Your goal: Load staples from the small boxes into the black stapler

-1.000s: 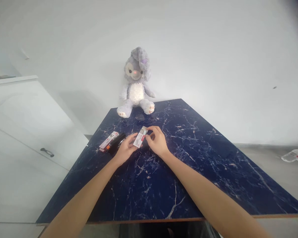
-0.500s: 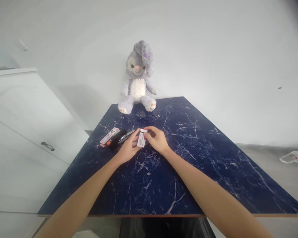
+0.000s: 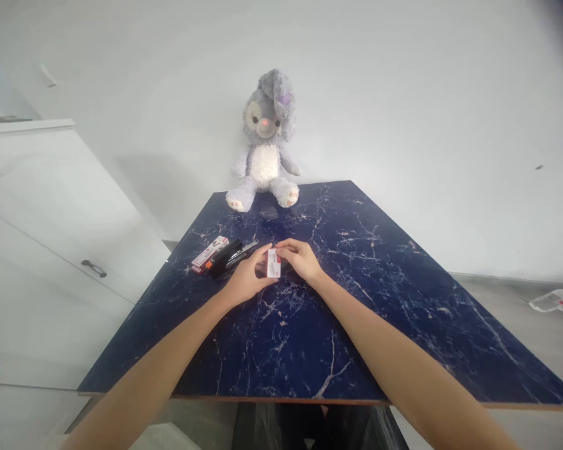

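A small white and red box [image 3: 273, 265], its lettering too small to read, stands between my hands above the table. My left hand [image 3: 248, 274] grips it from the left, with fingers at its top and the thumb at its bottom edge. The fingers of my right hand [image 3: 302, 259] are closed together on the box's upper right corner. Left of my left hand, a black stapler [image 3: 226, 259] with an orange spot lies with its metal arm pointing away. Touching it or close beside it is a longer white and red box [image 3: 210, 254].
A blue marble-patterned table [image 3: 281, 350] spreads under my arms. At its far edge sits a grey-lilac plush rabbit [image 3: 264, 150] against the wall. A white cabinet [image 3: 42, 250] stands to the left. On the floor at right lies a clear plastic item [image 3: 554, 300].
The small box's top flap was raised and now looks folded down. My left hand has shifted its hold around the box, and the view has moved slightly.
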{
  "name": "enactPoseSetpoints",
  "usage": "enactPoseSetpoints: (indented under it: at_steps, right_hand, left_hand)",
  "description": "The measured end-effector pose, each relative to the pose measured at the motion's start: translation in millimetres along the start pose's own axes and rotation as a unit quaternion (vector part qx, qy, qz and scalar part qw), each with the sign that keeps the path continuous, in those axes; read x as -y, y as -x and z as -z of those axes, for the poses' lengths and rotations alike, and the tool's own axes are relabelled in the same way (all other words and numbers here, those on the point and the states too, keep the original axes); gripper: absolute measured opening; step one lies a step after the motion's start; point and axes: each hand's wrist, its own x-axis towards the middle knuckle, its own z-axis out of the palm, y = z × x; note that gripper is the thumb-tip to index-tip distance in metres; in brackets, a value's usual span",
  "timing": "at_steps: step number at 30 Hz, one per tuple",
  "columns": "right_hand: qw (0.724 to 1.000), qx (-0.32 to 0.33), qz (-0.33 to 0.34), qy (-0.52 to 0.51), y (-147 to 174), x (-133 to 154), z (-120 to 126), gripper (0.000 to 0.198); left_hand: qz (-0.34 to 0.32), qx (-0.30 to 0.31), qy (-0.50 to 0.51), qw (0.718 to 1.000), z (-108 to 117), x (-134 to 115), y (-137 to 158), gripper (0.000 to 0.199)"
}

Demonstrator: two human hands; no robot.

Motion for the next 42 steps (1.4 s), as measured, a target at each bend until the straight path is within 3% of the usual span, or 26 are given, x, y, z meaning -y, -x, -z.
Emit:
enactPoseSetpoints:
  at_steps: [21,31,34,37,39,42]
  right_hand:
    - [0.999,0.003,-0.004,0.039,-5.5,-14.0,2.1,0.020]
    - [0.994,0.032,0.051,0.091,1.7,-4.3,0.8,0.023]
    - [0.998,0.003,0.029,0.059,-0.6,-5.8,1.3,0.032]
    - [0.998,-0.003,0.005,0.067,-2.8,-8.4,0.6,0.040]
    - [0.994,0.015,-0.002,0.107,-2.0,-9.1,-0.9,0.043]
    - [0.982,0.044,0.020,0.184,3.8,-7.1,-3.4,0.044]
  left_hand:
    - [-0.009,0.026,-0.021,0.999,1.5,-0.8,0.7,0.102]
    - [0.007,0.018,-0.005,1.000,2.7,-7.6,2.4,0.078]
    - [-0.027,-0.051,-0.012,0.998,6.5,-8.6,2.7,0.072]
    - [-0.103,-0.182,-0.007,0.978,27.3,-3.1,-0.3,0.071]
    - [-0.134,-0.300,-0.016,0.944,50.5,6.2,-4.4,0.062]
    - [-0.094,-0.458,-0.055,0.882,86.3,28.5,-10.9,0.038]
